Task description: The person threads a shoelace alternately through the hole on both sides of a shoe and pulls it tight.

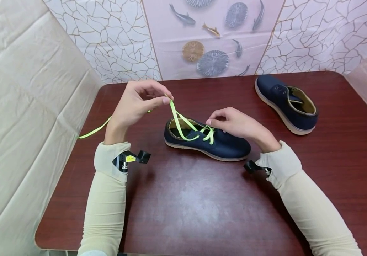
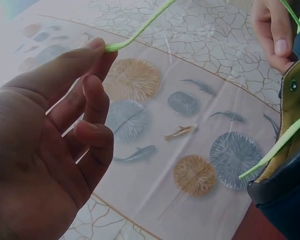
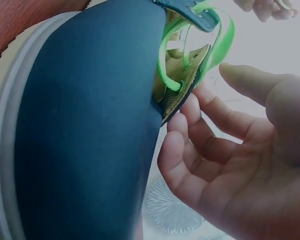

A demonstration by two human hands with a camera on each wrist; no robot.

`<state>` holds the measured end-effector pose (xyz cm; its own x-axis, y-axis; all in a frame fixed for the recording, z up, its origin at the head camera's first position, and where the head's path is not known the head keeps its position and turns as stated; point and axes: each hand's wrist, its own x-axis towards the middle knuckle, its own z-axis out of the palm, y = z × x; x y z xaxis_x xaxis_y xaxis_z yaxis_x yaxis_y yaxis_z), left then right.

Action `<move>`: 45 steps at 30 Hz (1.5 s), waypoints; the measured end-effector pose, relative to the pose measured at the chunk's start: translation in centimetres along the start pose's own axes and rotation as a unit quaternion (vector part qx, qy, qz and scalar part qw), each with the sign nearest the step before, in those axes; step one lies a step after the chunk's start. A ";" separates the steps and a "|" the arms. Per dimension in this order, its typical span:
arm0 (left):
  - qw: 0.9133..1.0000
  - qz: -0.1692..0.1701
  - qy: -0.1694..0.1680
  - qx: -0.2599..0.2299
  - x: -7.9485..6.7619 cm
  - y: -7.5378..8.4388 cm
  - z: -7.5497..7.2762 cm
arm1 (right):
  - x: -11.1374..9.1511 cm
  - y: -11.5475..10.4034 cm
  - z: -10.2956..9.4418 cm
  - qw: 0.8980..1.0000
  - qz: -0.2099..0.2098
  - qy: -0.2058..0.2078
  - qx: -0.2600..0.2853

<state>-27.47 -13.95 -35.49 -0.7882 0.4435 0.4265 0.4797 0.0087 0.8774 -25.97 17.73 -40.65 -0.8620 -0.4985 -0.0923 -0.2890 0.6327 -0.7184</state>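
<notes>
A navy shoe (image 1: 228, 144) with a tan lining lies sole down on the table, toe to the right. A neon-green shoelace (image 1: 210, 134) runs through some of its eyelets. My left hand (image 1: 133, 103), raised above the heel end, pinches the shoelace between thumb and forefinger; the lace rises in a slack loop from the shoe. In the left wrist view the other left fingers curl loosely. My right hand (image 1: 234, 122) is at the shoe's far side. Its fingertips (image 3: 177, 125) touch the eyelet flap (image 3: 187, 85) from outside, while the thumb stands apart from them.
A second navy shoe (image 1: 271, 92), with no lace seen in its eyelets, lies at the back right of the dark red table (image 1: 183, 206). A loose lace end (image 1: 94, 132) trails left behind my left wrist. Patterned cloth (image 1: 190, 35) hangs behind the table.
</notes>
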 end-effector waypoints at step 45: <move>0.981 -0.067 -0.124 0.132 0.8 -2.5 1.8 | -0.2 -0.7 0.0 1.000 0.021 0.007 0.008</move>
<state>-28.63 -12.04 -37.76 -0.7486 0.6266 0.2168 0.4880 0.2993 0.8199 -25.57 17.35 -40.11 -0.8789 -0.4635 -0.1127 -0.2462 0.6432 -0.7251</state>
